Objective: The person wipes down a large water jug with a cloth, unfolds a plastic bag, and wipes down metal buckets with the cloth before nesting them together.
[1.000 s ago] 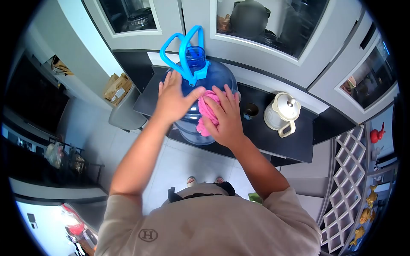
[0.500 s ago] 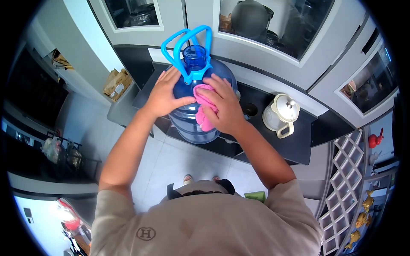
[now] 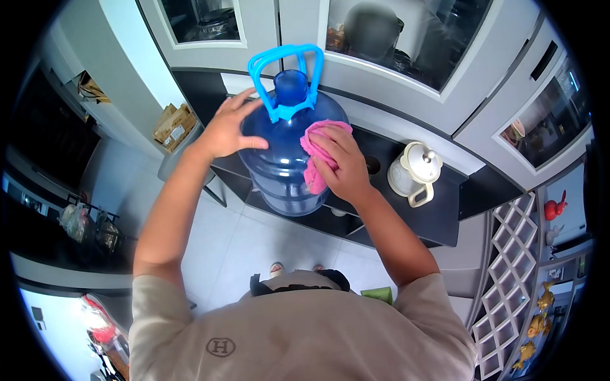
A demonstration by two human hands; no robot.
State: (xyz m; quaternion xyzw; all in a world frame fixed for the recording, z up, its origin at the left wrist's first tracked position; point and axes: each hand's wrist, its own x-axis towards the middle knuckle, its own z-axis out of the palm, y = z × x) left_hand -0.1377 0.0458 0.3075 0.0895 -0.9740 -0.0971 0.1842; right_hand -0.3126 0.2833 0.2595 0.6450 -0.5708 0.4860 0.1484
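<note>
A large clear-blue water jug [image 3: 279,149] stands upright on the dark countertop, with a bright blue carrying handle [image 3: 287,113] fitted round its neck. My left hand [image 3: 230,130] rests against the jug's left shoulder, fingers spread and thumb pointing inward. In my right hand [image 3: 340,162] is a bunched pink cloth [image 3: 311,143], pressed to the right side of the jug. The fingers curl over the cloth, and part of it hangs below them.
A cream lidded pitcher [image 3: 416,173] stands on the dark counter [image 3: 438,213] to the right. Grey cabinets with glass doors [image 3: 394,38] rise behind. A cardboard box [image 3: 175,127] sits at the left, and a white lattice rack [image 3: 508,279] is at the right.
My right hand has slid the cloth from the jug's upper front to its right side. My left hand has shifted slightly left, and the blue handle has turned a little.
</note>
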